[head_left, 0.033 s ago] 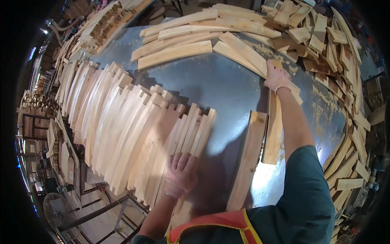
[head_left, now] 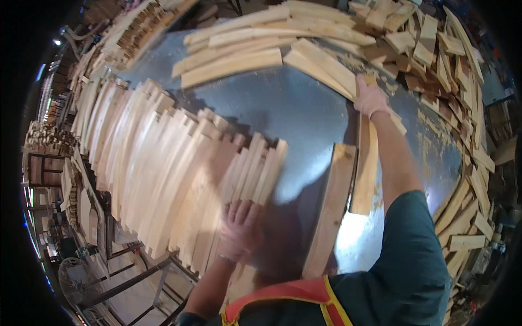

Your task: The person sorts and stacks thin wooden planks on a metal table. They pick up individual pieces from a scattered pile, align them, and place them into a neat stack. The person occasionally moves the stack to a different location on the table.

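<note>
My left hand, in a pale glove, is closed over the near part of the rightmost strips in a row of pale wooden strips. Its thumb is hidden. Reaching far to the right, my right hand, gloved too, grips the far end of a wooden board. Its fingers hide the grip, and a short yellowish wood end shows beyond them. Below that hand a narrow wooden board runs toward me. Beside it, a longer reddish board lies apart from both hands.
The grey metal tabletop carries everything. Long boards lie stacked along its far side. A heap of offcuts rises at the far right, with sawdust on the table nearby. A fan stands at lower left.
The whole view has shifted slightly and the strips look a little blurred. Both hands keep their places on the wood.
</note>
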